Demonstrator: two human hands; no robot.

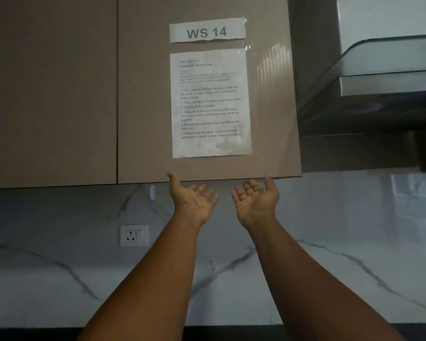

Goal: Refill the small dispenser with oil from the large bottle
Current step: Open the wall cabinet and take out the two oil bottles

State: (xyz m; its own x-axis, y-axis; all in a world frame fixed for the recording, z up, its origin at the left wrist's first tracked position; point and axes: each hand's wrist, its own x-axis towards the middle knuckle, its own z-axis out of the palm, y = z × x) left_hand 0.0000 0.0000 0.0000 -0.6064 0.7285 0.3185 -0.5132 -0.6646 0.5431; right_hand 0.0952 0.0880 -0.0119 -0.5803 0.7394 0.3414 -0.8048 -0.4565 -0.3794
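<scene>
Both the left hand [194, 201] and the right hand [255, 201] are open and empty just under the sheet [210, 103], no bottle shows, so look down to find it.

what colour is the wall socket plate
White, with a small red light; the head view shows the wall socket.

Your left hand [194, 200] and right hand [256, 201] are bare, as are both forearms, with no sleeves showing.
</scene>
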